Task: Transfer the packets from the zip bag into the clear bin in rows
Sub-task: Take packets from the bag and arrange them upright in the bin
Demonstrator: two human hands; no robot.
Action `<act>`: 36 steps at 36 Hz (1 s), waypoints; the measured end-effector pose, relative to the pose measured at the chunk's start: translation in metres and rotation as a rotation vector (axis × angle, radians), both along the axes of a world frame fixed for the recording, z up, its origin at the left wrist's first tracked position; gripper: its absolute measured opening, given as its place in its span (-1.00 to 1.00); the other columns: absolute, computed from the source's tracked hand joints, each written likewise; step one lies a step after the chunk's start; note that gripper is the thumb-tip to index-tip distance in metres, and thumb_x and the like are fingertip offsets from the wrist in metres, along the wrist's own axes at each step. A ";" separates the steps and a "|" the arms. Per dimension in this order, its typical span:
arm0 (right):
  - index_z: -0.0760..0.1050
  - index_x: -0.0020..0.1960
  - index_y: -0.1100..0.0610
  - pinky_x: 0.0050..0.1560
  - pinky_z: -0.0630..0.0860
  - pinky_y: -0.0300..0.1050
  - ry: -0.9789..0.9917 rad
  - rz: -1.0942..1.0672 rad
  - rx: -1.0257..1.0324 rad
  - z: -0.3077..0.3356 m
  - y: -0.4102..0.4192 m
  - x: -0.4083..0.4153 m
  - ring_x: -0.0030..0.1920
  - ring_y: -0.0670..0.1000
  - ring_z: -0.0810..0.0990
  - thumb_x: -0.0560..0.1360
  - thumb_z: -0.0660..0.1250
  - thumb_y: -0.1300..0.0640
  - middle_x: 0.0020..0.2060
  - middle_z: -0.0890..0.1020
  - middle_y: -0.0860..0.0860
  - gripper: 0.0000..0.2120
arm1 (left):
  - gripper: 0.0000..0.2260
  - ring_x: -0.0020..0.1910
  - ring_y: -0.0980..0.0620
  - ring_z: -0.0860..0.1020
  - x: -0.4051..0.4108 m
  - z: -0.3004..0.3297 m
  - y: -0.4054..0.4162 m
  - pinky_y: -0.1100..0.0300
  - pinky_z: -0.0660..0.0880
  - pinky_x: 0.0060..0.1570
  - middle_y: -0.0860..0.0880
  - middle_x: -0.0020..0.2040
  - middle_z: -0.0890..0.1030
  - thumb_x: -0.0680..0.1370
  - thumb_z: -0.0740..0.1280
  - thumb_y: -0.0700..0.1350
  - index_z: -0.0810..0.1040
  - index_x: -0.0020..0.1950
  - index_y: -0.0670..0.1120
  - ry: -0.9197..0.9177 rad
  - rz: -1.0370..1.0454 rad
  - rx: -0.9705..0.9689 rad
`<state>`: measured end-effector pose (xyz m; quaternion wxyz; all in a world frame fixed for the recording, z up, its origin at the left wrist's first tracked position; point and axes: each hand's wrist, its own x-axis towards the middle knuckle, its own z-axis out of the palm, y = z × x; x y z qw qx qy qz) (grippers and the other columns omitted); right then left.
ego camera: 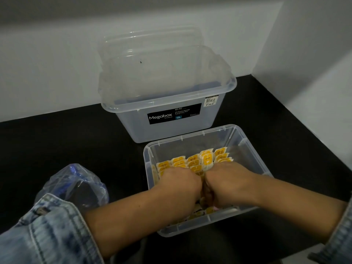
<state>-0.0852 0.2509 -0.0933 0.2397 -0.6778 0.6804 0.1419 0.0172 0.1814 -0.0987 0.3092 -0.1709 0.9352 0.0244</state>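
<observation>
A low clear bin [255, 149] stands on the black counter in front of me. Inside it, yellow-and-white packets [194, 161] stand on edge in rows. My left hand [181, 183] and my right hand [226, 181] are side by side inside the bin, knuckles up, fingers curled down into the packets nearest me. What the fingertips hold is hidden under the hands. The crumpled clear zip bag [76, 183] with blue print lies on the counter to the left of the bin, beside my left forearm.
A taller clear Megabox storage box [171, 103] stands just behind the bin, with a clear lid leaning upright behind it. White walls close the back and right sides of the black counter [57, 140]. Denim sleeves cover both my forearms.
</observation>
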 end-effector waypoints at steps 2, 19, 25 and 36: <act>0.63 -0.02 0.05 0.10 0.53 -0.08 -0.032 -0.012 0.002 0.002 0.001 -0.001 0.00 -0.05 0.56 0.45 0.41 0.02 -0.07 0.64 -0.03 -0.85 | -0.92 -0.17 0.01 0.43 0.000 -0.002 0.000 0.14 0.43 -0.17 -0.02 -0.21 0.42 0.53 0.32 -0.08 0.52 -0.04 -0.08 0.003 0.007 -0.008; 0.66 -0.04 -0.04 0.06 0.53 -0.17 -0.113 -0.077 0.048 0.013 0.001 0.002 -0.13 -0.17 0.52 0.44 0.42 -0.04 -0.26 0.58 -0.16 -0.86 | -0.80 -0.06 -0.03 0.50 0.003 -0.004 0.000 0.11 0.49 -0.03 -0.07 -0.11 0.50 0.54 0.31 -0.02 0.55 0.07 -0.10 -0.071 -0.021 0.014; 0.66 -0.04 0.01 0.10 0.52 -0.16 -0.116 -0.095 0.049 0.011 0.003 0.000 -0.08 -0.16 0.55 0.44 0.43 0.02 -0.14 0.66 -0.11 -0.87 | -0.84 0.02 -0.05 0.52 0.000 -0.008 0.001 0.13 0.44 -0.10 -0.08 -0.05 0.50 0.55 0.30 -0.08 0.53 0.08 -0.11 -0.081 0.011 -0.011; 0.66 -0.07 0.01 0.06 0.52 -0.20 -0.132 -0.107 0.027 0.009 0.006 -0.001 -0.07 -0.17 0.57 0.45 0.41 0.02 -0.14 0.67 -0.13 -0.89 | -0.86 0.02 -0.04 0.53 0.002 -0.015 -0.002 0.14 0.43 -0.12 -0.07 0.03 0.56 0.52 0.34 -0.12 0.54 0.06 -0.10 -0.038 0.062 -0.085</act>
